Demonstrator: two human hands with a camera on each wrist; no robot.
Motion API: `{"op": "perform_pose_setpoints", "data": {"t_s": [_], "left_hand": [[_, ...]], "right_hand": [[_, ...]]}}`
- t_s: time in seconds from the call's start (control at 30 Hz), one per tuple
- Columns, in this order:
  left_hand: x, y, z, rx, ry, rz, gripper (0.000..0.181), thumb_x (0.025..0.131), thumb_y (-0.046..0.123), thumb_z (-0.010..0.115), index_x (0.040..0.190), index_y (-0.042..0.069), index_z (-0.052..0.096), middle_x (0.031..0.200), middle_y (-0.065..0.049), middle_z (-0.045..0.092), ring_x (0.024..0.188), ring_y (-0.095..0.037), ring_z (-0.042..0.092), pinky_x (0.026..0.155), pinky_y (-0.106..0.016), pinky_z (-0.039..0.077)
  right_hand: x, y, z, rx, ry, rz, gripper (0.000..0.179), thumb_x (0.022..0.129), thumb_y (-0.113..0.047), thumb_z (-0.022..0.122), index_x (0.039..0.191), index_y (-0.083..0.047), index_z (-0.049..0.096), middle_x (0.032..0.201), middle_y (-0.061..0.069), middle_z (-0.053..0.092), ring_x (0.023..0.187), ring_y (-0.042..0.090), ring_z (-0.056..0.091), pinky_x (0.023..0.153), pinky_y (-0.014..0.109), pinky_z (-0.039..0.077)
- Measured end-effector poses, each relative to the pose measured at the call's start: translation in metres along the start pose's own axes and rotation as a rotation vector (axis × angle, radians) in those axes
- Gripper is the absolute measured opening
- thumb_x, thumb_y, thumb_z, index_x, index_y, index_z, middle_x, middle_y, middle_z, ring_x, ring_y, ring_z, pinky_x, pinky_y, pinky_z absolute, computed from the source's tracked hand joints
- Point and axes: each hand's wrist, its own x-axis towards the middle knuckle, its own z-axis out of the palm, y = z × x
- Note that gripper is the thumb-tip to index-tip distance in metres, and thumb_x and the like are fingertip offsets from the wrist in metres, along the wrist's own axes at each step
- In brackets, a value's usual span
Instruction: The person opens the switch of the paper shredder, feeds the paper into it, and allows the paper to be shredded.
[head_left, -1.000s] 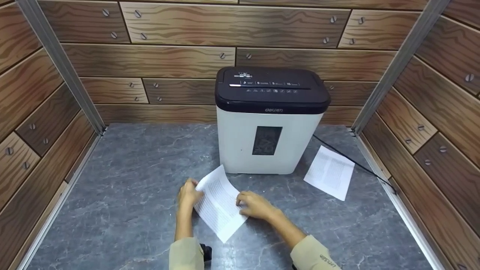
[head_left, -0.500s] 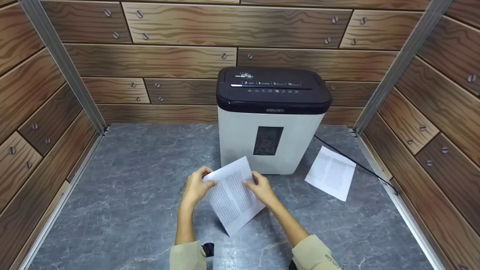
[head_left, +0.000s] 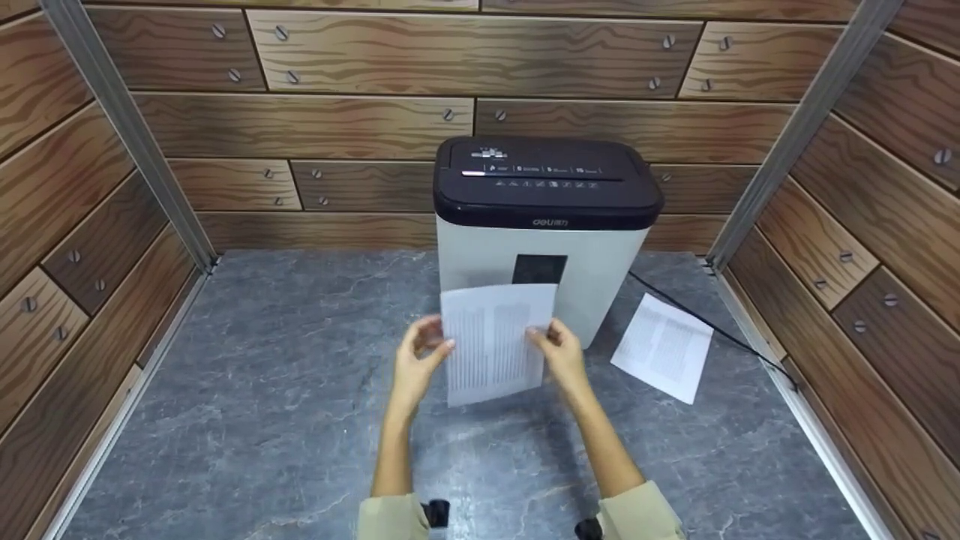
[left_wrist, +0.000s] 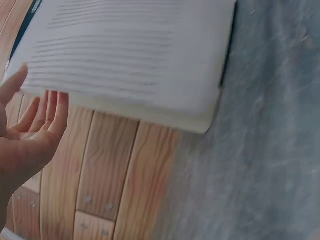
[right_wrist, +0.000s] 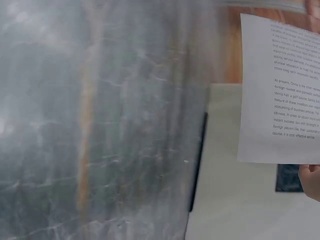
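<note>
A sheet of printed paper [head_left: 496, 341] is held up in front of the shredder [head_left: 600, 247], covering the lower part of its dark window. My left hand [head_left: 416, 367] holds the sheet's left edge, thumb in front and fingertips behind it; the left wrist view shows this hand [left_wrist: 35, 130] at the edge. The right hand [head_left: 564, 356] pinches the right edge between thumb and fingers. Only a bit of that hand [right_wrist: 311, 181] shows in the right wrist view, below the sheet [right_wrist: 257, 100]. The shredder has a white body and a dark lid with a slot [head_left: 555, 178].
Another printed sheet [head_left: 664, 349] lies on the grey marbled surface [head_left: 285, 390] to the right of the shredder. A black cord [head_left: 720, 330] runs from behind the shredder toward the right wall. Wood-patterned walls [head_left: 360, 52] enclose the back and both sides.
The sheet has gone from lying on the surface to raised and roughly squared up before the shredder. Both hands have moved forward and right with it; the shredder and other sheet stay put.
</note>
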Motion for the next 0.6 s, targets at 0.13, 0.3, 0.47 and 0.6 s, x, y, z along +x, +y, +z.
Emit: {"op": "perform_pose_setpoints", "data": {"t_s": [0.13, 0.3, 0.47, 0.6], "left_hand": [[-0.011, 0.005, 0.02, 0.0, 0.072, -0.014, 0.023, 0.083, -0.005, 0.062, 0.102, -0.015, 0.057, 0.094, -0.016, 0.062, 0.082, -0.017, 0.058, 0.073, -0.024, 0.049], [-0.016, 0.004, 0.036, 0.003, 0.209, -0.024, 0.013, 0.084, -0.002, 0.063, 0.092, -0.013, 0.063, 0.086, -0.015, 0.065, 0.076, -0.015, 0.06, 0.066, -0.021, 0.05], [-0.014, -0.012, 0.042, 0.05, 0.297, 0.026, 0.012, 0.082, -0.001, 0.066, 0.088, -0.011, 0.065, 0.083, -0.016, 0.066, 0.076, -0.021, 0.062, 0.065, -0.022, 0.051], [-0.01, -0.031, 0.043, 0.157, 0.339, 0.06, 0.01, 0.08, 0.004, 0.07, 0.085, -0.005, 0.069, 0.081, -0.013, 0.067, 0.075, -0.023, 0.063, 0.066, -0.026, 0.052]], "right_hand": [[0.001, -0.005, -0.011, 0.043, 0.068, -0.004, 0.025, 0.087, -0.001, 0.059, 0.107, 0.014, 0.055, 0.095, 0.012, 0.063, 0.082, 0.011, 0.057, 0.075, 0.021, 0.046], [-0.003, -0.006, -0.02, 0.04, 0.113, -0.05, 0.023, 0.089, 0.002, 0.056, 0.106, 0.016, 0.053, 0.095, 0.016, 0.062, 0.082, 0.011, 0.058, 0.074, 0.021, 0.046], [-0.007, 0.002, -0.026, -0.074, 0.214, -0.164, 0.016, 0.087, 0.004, 0.059, 0.097, 0.015, 0.057, 0.089, 0.019, 0.063, 0.076, 0.007, 0.057, 0.067, 0.017, 0.046], [-0.01, 0.006, -0.029, -0.269, 0.274, -0.261, 0.011, 0.085, 0.001, 0.062, 0.091, 0.009, 0.063, 0.083, 0.017, 0.065, 0.073, 0.016, 0.061, 0.064, 0.018, 0.048]]}}
